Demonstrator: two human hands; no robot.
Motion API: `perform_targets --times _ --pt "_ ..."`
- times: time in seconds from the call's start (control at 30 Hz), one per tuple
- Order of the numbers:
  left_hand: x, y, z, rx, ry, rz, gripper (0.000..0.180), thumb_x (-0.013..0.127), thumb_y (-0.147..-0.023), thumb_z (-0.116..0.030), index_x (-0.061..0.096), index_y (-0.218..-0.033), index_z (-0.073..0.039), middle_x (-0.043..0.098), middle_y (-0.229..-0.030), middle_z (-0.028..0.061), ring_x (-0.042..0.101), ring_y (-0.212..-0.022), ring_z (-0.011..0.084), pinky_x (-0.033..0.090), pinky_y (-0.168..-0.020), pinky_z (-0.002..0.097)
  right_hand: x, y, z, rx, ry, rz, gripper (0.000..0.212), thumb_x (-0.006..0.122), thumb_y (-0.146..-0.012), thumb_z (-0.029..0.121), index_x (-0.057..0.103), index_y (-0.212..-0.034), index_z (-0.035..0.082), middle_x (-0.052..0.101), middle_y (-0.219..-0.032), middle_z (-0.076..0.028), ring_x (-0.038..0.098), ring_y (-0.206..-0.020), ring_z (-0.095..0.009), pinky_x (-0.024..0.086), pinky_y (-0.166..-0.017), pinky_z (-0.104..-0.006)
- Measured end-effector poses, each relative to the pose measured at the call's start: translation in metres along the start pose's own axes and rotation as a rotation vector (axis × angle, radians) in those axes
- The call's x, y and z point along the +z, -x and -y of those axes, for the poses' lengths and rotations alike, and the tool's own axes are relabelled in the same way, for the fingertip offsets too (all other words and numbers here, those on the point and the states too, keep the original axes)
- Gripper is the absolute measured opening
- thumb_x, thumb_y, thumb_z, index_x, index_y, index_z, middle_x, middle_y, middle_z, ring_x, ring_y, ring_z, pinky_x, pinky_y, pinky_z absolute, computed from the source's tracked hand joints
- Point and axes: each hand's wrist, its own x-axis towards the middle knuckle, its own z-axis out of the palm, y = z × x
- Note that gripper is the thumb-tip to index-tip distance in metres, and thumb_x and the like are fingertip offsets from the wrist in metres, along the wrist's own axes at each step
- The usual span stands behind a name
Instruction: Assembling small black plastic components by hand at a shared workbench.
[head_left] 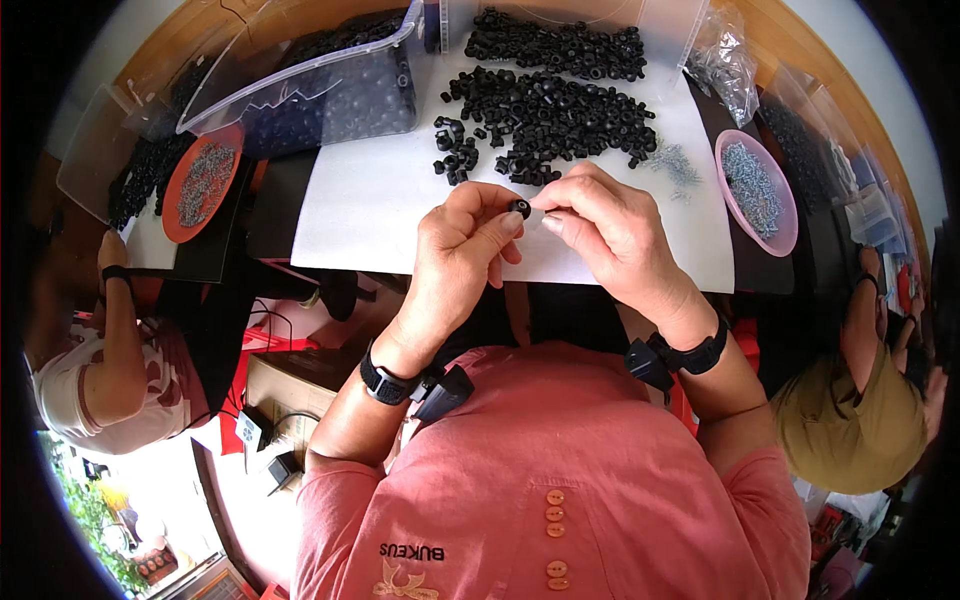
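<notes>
Above the near part of the white sheet (350, 220), my left hand (455, 245) pinches a small round black plastic part (520, 208) with a hole in its face. Close to its right side is my right hand (620, 230), thumb and forefinger pressed together; whatever lies between those fingertips is too small to make out. Just beyond both hands spreads a heap of similar small black plastic parts (560, 110), with a looser cluster (455, 150) at its left. A little pile of small silvery metal pieces (675, 165) rests to the right of the heap.
A clear plastic bin (400, 75) full of black parts stands at the back left. An orange bowl (228, 165) and a pink bowl (785, 215) hold silvery pieces. A crumpled plastic bag (725, 65) lies back right. Other people (110, 370) sit on both sides.
</notes>
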Motion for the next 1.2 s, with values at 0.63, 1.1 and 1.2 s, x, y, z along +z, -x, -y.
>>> perform_targets --times 0.63,1.1,1.2 --pt "0.035 -0.005 -0.002 -0.147 0.279 0.089 0.014 0.060 -0.094 -0.002 0.060 -0.107 0.004 0.067 -0.085 0.0108 0.063 -0.064 0.0121 0.048 -0.046 0.0208 -0.017 0.026 -0.011 0.691 -0.836 0.017 0.014 0.065 -0.089 0.002 0.068 -0.102 0.001 0.067 -0.088 -0.002 0.061 -0.079 -0.009 0.046 -0.068 -0.0218" --pt "0.019 -0.014 0.001 -0.099 0.034 0.017 0.016 0.071 -0.085 -0.001 0.065 -0.099 0.003 0.066 -0.077 0.0048 0.061 -0.062 0.0072 0.043 -0.042 0.0187 -0.032 0.025 -0.036 0.004 0.637 0.216 0.004 0.061 -0.075 0.004 0.063 -0.078 0.005 0.059 -0.087 -0.007 0.058 -0.089 -0.026 0.043 -0.081 -0.0391" --pt "0.020 -0.015 -0.001 -0.113 0.040 0.034 0.014 0.070 -0.086 -0.001 0.065 -0.098 0.002 0.067 -0.077 0.0052 0.062 -0.061 0.0080 0.044 -0.043 0.0190 -0.027 0.023 -0.039 0.023 0.626 0.175 0.006 0.061 -0.076 0.003 0.062 -0.081 0.006 0.061 -0.089 -0.007 0.058 -0.088 -0.028 0.042 -0.080 -0.0398"
